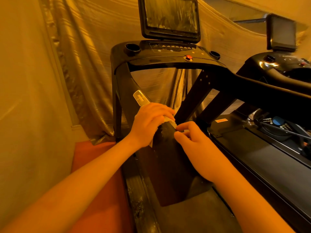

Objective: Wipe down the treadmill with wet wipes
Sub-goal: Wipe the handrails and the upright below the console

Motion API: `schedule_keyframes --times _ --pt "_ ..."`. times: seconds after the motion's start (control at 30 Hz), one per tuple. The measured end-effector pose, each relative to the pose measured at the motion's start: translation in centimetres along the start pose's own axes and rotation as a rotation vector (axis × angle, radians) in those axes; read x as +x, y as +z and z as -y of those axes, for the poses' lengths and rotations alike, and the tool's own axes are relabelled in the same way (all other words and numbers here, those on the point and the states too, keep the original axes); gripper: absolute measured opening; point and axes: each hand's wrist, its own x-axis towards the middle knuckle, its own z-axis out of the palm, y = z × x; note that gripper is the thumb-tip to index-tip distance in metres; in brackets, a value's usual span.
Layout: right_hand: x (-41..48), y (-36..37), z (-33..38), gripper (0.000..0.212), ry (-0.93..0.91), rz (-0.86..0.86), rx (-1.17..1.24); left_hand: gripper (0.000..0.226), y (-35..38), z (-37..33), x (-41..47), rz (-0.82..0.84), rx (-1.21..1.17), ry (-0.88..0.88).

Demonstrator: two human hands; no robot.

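Two hands work at the left handrail (168, 158) of the treadmill (168, 62). The left hand (149, 122) lies across the top of the sloping rail, its fingers (161, 111) curled over a wet wipe (170, 121) and holding it against the dark surface. A corner of the wipe shows below the wrist. The right hand (195, 147) sits just beside it, lower on the rail, with thumb and forefinger closed narrowly on the near edge of the wipe.

A pale logo plate (141, 98) is set on the rail just above the left hand. The console carries a screen (170, 15) and a red button (188, 57). A second treadmill (272, 76) stands to the right. A glossy curtain (75, 56) hangs behind.
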Motion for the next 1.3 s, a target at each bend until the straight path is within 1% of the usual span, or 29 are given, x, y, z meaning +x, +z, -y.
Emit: schedule_keyframes --times 0.07,0.13,0.23,0.3,0.37,0.4,0.47,0.5,0.53,0.63,0.77,0.87,0.93,1.07,1.2,1.3 --pt "0.4 0.0 0.3 0.033 -0.020 0.062 -0.082 0.042 0.7 -0.5 -1.1 -0.082 -0.032 -0.024" --pt "0.7 -0.1 0.5 0.041 -0.030 0.119 -0.170 0.043 1.5 -1.7 -2.7 -0.184 -0.142 -0.085" --pt "1.1 -0.4 0.9 0.049 -0.059 0.151 -0.257 0.043 3.2 -4.1 -5.9 -0.324 -0.303 -0.188" --pt "1.6 -0.4 1.3 0.058 -0.077 0.177 -0.329 0.051 4.3 -5.5 -7.7 -0.368 -0.366 -0.251" --pt "2.3 0.2 1.9 0.072 -0.098 0.207 -0.425 0.052 4.9 -6.2 -8.6 -0.385 -0.453 -0.294" --pt "2.7 0.5 2.0 0.079 -0.112 0.209 -0.484 0.051 5.2 -5.9 -8.8 -0.393 -0.513 -0.311" --pt "3.0 1.1 2.0 0.087 -0.127 0.192 -0.602 0.059 5.6 -4.2 -8.9 -0.426 -0.644 -0.341" --pt "2.9 1.2 2.0 0.087 -0.118 0.184 -0.635 0.062 5.8 -3.0 -8.9 -0.448 -0.706 -0.380" --pt "2.8 1.3 1.9 0.087 -0.108 0.176 -0.651 0.061 5.9 -1.9 -8.9 -0.462 -0.746 -0.431" --pt "2.6 1.3 1.7 0.085 -0.106 0.150 -0.655 0.048 6.0 -0.4 -8.8 -0.462 -0.729 -0.535" --pt "2.7 1.4 1.6 0.082 -0.104 0.146 -0.621 0.051 6.0 -2.8 -9.3 -0.480 -0.700 -0.552" --pt "2.7 1.3 1.6 0.080 -0.093 0.146 -0.585 0.059 6.9 -5.6 -10.7 -0.487 -0.741 -0.514" --pt "2.6 1.3 1.6 0.079 -0.084 0.140 -0.576 0.057 7.4 -6.6 -11.3 -0.469 -0.689 -0.497" --pt "2.3 1.3 1.6 0.078 -0.067 0.129 -0.565 0.050 7.2 -6.0 -11.0 -0.485 -0.649 -0.521" --pt "2.3 1.2 1.9 0.076 -0.043 0.135 -0.542 0.042 6.6 -3.9 -9.1 -0.528 -0.724 -0.591" --pt "2.2 1.1 2.0 0.073 -0.037 0.143 -0.537 0.041 5.4 -2.2 -7.4 -0.518 -0.740 -0.619"
